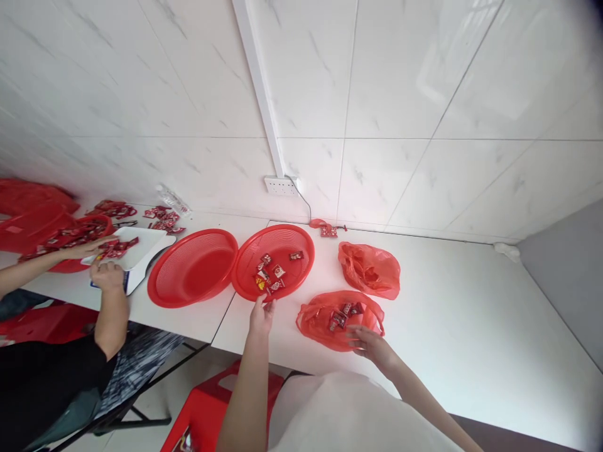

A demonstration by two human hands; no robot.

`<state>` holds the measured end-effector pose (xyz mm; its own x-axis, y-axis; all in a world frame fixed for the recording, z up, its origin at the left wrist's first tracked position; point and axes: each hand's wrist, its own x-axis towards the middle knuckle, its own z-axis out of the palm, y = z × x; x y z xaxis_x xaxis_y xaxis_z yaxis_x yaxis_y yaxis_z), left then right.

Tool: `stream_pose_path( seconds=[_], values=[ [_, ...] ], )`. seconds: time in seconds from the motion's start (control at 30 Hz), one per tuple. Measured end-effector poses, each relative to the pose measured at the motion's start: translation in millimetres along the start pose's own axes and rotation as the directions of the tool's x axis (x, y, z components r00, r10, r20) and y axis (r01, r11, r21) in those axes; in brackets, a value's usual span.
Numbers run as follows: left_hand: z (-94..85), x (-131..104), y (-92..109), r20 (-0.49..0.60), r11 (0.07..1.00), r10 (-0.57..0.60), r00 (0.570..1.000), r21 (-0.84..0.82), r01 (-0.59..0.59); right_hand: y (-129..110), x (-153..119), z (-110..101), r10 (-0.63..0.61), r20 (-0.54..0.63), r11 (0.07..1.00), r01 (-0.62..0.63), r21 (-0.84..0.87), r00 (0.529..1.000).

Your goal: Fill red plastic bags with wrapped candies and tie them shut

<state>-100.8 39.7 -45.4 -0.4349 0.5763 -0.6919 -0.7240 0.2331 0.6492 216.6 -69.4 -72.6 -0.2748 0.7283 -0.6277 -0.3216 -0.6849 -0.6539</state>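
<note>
My left hand [262, 316] is at the near rim of a round red plastic basket [301, 281], its thumb and fingers slightly apart. Several small wrapped snack packets [277, 271], mostly red with one yellow, lie inside that basket. Over the near right edge of an opened red plastic bag [313, 323] is my right hand [372, 345], fingers stretched out and apart, with nothing visible in them. A few dark red wrapped packets [340, 319] rest in this bag. Behind it lies a second red plastic bag [370, 270], crumpled.
Left of my basket stands another red basket [198, 267]. A co-worker's hands [106, 273] handle red packets at a white scale [146, 251]. More packets [164, 218] lie by the wall. A socket [281, 185] with a cable is above the table [452, 314]; a red stool [202, 408] is below.
</note>
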Motion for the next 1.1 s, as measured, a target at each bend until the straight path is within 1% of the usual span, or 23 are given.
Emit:
stream_pose_path(
  seconds=[0.1,0.17,0.27,0.37,0.43,0.47,0.5,0.53,0.57,0.63,0.67,0.7,0.73,0.77,0.8,0.83,0.87,0.9,0.93,0.97,1.0,1.07,1.1],
  values=[
    [3.6,9.7,3.4,0.011,1.000,0.007,1.000,0.019,-0.008,6.0,4.5,1.8,0.010,-0.013,1.000,-0.011,-0.019,1.000],
    [6.7,14.1,2.0,0.026,0.999,0.013,1.000,0.034,-0.013,10.0,6.1,1.6,0.024,-0.009,0.999,-0.024,-0.044,1.000],
    [11.9,19.5,-5.7,0.039,0.998,0.035,0.999,0.056,-0.037,11.8,5.3,-1.6,0.037,-0.024,0.996,-0.039,-0.077,0.999],
    [17.0,22.6,-17.2,0.065,0.993,0.070,0.995,0.086,-0.075,6.8,2.1,-5.3,0.025,-0.087,0.997,-0.032,-0.075,0.996],
    [18.8,21.2,-26.7,0.094,0.988,0.079,0.992,0.126,-0.091,1.0,-1.1,-6.4,-0.022,-0.144,0.993,0.005,-0.118,0.989],
    [18.8,18.9,-32.3,0.110,0.983,0.077,0.991,0.156,-0.094,-2.0,-3.1,-6.5,-0.079,-0.181,0.983,0.047,-0.176,0.980],
    [18.0,15.3,-38.7,0.127,0.976,0.070,0.989,0.195,-0.094,-4.8,-5.3,-6.6,-0.167,-0.225,0.961,0.108,-0.255,0.960],
    [16.4,10.4,-46.0,0.145,0.966,0.060,0.988,0.240,-0.094,-7.0,-7.8,-6.8,-0.281,-0.267,0.921,0.180,-0.346,0.922],
    [13.9,4.3,-53.8,0.163,0.953,0.052,0.985,0.288,-0.098,-8.5,-10.3,-7.4,-0.408,-0.301,0.862,0.255,-0.439,0.862],
    [6.8,-10.3,-70.2,0.194,0.925,0.042,0.980,0.362,-0.112,-8.7,-14.8,-11.0,-0.636,-0.339,0.714,0.361,-0.600,0.694],
    [2.5,-18.1,-77.7,0.217,0.908,0.048,0.975,0.396,-0.133,-7.3,-16.5,-14.3,-0.707,-0.349,0.652,0.375,-0.659,0.615],
    [-2.0,-25.7,-84.2,0.253,0.874,0.069,0.965,0.451,-0.180,-5.2,-17.5,-18.7,-0.744,-0.364,0.616,0.362,-0.700,0.560],
    [-6.4,-32.7,-89.3,0.294,0.820,0.098,0.951,0.517,-0.244,-2.6,-18.1,-24.2,-0.750,-0.387,0.608,0.330,-0.722,0.537],
    [-10.5,-38.7,-92.7,0.336,0.750,0.128,0.933,0.583,-0.313,0.0,-18.3,-30.3,-0.728,-0.414,0.628,0.287,-0.724,0.547],
    [-14.2,-43.6,-94.3,0.373,0.672,0.153,0.915,0.639,-0.373,2.0,-18.2,-36.6,-0.680,-0.442,0.666,0.239,-0.707,0.585],
    [-17.1,-47.6,-94.2,0.397,0.601,0.174,0.901,0.682,-0.417,3.0,-18.3,-42.5,-0.614,-0.466,0.712,0.193,-0.675,0.637],
    [-19.2,-51.0,-92.4,0.404,0.554,0.191,0.895,0.708,-0.438,2.2,-18.7,-47.6,-0.548,-0.480,0.754,0.156,-0.637,0.685],
    [-20.3,-54.0,-88.9,0.394,0.542,0.200,0.897,0.718,-0.436,-0.6,-19.8,-51.2,-0.500,-0.483,0.785,0.141,-0.603,0.718],
    [-20.5,-57.1,-83.9,0.385,0.539,0.205,0.900,0.723,-0.432,-5.9,-21.8,-53.0,-0.480,-0.479,0.805,0.152,-0.574,0.735],
    [-19.6,-60.9,-77.5,0.381,0.531,0.215,0.899,0.727,-0.435,-13.5,-24.9,-52.9,-0.489,-0.470,0.813,0.188,-0.551,0.735],
    [-17.6,-65.7,-69.6,0.375,0.525,0.239,0.896,0.726,-0.444,-23.4,-29.0,-50.8,-0.521,-0.459,0.808,0.242,-0.537,0.720],
    [-10.5,-79.0,-50.4,0.368,0.505,0.329,0.870,0.710,-0.491,-48.2,-39.6,-42.2,-0.613,-0.425,0.766,0.369,-0.526,0.666],
    [-5.7,-87.5,-39.7,0.361,0.489,0.399,0.843,0.693,-0.529,-62.0,-45.5,-36.2,-0.658,-0.413,0.737,0.424,-0.527,0.630]
  ],
)
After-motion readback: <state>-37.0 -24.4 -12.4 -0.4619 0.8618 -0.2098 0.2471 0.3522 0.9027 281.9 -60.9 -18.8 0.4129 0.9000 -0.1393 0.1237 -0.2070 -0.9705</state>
